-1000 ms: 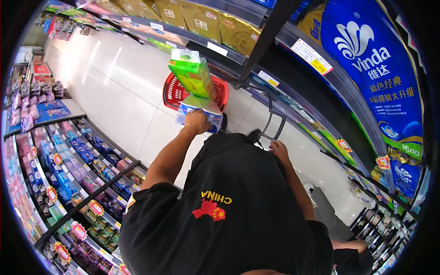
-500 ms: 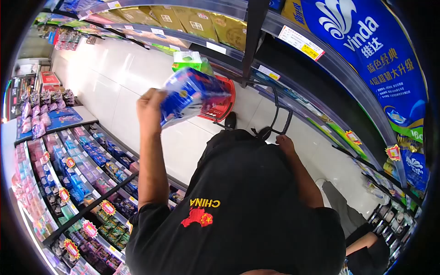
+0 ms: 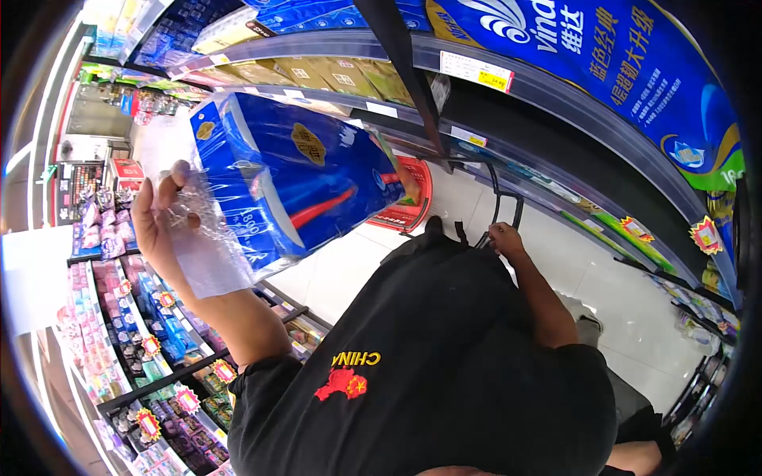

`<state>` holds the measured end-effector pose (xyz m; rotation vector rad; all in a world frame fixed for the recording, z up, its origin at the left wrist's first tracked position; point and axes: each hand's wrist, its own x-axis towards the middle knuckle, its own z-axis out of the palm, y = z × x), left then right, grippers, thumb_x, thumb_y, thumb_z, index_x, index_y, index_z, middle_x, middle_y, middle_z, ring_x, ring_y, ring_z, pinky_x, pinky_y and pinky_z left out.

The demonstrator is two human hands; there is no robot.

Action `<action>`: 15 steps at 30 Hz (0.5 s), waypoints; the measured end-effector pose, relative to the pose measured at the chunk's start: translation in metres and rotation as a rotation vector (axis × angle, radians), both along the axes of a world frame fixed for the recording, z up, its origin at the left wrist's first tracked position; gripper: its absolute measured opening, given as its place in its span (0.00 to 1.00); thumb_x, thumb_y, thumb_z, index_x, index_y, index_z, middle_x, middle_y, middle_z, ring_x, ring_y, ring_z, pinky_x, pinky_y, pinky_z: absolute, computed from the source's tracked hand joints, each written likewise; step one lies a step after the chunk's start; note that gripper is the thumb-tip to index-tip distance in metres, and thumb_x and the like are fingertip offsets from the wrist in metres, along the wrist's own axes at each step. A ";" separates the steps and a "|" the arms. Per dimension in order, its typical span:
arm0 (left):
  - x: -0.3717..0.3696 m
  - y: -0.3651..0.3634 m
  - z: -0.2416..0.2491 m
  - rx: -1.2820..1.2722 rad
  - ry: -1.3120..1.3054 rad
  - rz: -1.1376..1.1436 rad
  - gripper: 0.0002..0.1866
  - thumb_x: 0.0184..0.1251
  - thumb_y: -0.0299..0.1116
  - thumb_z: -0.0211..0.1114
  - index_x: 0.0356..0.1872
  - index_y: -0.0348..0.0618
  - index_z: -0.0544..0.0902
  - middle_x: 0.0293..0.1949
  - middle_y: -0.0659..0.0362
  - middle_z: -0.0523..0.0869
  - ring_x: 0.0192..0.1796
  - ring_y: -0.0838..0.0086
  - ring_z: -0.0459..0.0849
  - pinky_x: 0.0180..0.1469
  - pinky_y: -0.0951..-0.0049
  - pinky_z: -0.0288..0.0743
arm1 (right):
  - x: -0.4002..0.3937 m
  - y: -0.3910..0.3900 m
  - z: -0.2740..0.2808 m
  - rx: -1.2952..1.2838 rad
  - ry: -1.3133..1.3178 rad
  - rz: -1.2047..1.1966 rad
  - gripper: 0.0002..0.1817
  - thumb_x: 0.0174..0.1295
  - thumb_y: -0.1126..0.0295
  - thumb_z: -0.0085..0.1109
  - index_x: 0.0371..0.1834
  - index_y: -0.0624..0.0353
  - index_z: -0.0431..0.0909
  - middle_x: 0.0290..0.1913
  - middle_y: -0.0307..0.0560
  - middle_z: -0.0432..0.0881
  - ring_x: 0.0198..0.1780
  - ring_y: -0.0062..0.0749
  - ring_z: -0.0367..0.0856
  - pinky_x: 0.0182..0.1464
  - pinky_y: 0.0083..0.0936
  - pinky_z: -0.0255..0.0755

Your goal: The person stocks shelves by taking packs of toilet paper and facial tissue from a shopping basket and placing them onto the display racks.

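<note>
A large blue pack of tissues (image 3: 317, 178), wrapped in clear plastic, is raised high in front of me on the left. My left hand (image 3: 165, 208) grips it by the loose wrap at its near end; the wrap partly covers the fingers. On the right, my right hand (image 3: 503, 236) is closed around the black handle (image 3: 498, 190) of a red shopping basket (image 3: 426, 189). The basket stands on the floor by my feet, mostly hidden behind the pack, so its contents are largely out of sight.
A shelf rack with a large blue Vinda pack (image 3: 603, 71) and gold packs (image 3: 341, 78) runs along the far side. Shelves of small colourful packets (image 3: 151, 297) stand at left. Another person's arm (image 3: 635, 458) shows behind me at lower right.
The tissue pack has come up and closer to my head, turned so its large face shows, and now hides more of the basket. My right hand stays on the handle.
</note>
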<state>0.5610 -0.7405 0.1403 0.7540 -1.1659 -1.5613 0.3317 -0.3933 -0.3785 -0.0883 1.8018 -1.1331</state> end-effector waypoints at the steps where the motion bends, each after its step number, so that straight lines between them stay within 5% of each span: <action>1: 0.001 0.000 0.004 -0.051 0.009 -0.019 0.23 0.71 0.45 0.56 0.44 0.29 0.83 0.43 0.48 0.87 0.48 0.65 0.84 0.54 0.65 0.79 | 0.001 0.003 -0.001 0.004 -0.032 -0.018 0.16 0.66 0.57 0.60 0.46 0.59 0.80 0.33 0.39 0.83 0.26 0.23 0.79 0.25 0.24 0.72; 2: -0.001 0.001 0.012 0.017 0.111 -0.186 0.24 0.72 0.46 0.55 0.43 0.29 0.83 0.43 0.49 0.87 0.48 0.63 0.85 0.54 0.63 0.79 | 0.001 0.006 -0.003 0.011 -0.063 -0.037 0.16 0.66 0.57 0.60 0.46 0.59 0.80 0.32 0.39 0.83 0.26 0.23 0.79 0.26 0.24 0.73; 4: -0.017 0.019 0.029 0.036 0.106 -0.170 0.19 0.73 0.42 0.55 0.23 0.42 0.77 0.38 0.47 0.85 0.42 0.68 0.85 0.45 0.69 0.81 | 0.003 0.011 -0.002 0.016 -0.088 -0.039 0.17 0.67 0.56 0.57 0.48 0.59 0.79 0.34 0.41 0.81 0.28 0.23 0.79 0.26 0.23 0.73; 5: -0.018 0.022 0.034 0.039 0.125 -0.245 0.20 0.72 0.43 0.55 0.23 0.41 0.78 0.38 0.49 0.84 0.46 0.63 0.84 0.51 0.62 0.80 | 0.003 0.012 -0.002 0.016 -0.112 -0.041 0.17 0.68 0.56 0.56 0.49 0.59 0.79 0.34 0.41 0.80 0.28 0.23 0.78 0.26 0.22 0.72; 15: -0.013 0.054 0.085 -0.050 0.071 -0.350 0.26 0.72 0.51 0.53 0.32 0.32 0.82 0.40 0.47 0.84 0.46 0.62 0.87 0.51 0.55 0.83 | 0.011 -0.028 -0.004 -0.082 -0.275 0.063 0.25 0.70 0.47 0.52 0.48 0.61 0.77 0.38 0.45 0.81 0.35 0.28 0.81 0.34 0.29 0.75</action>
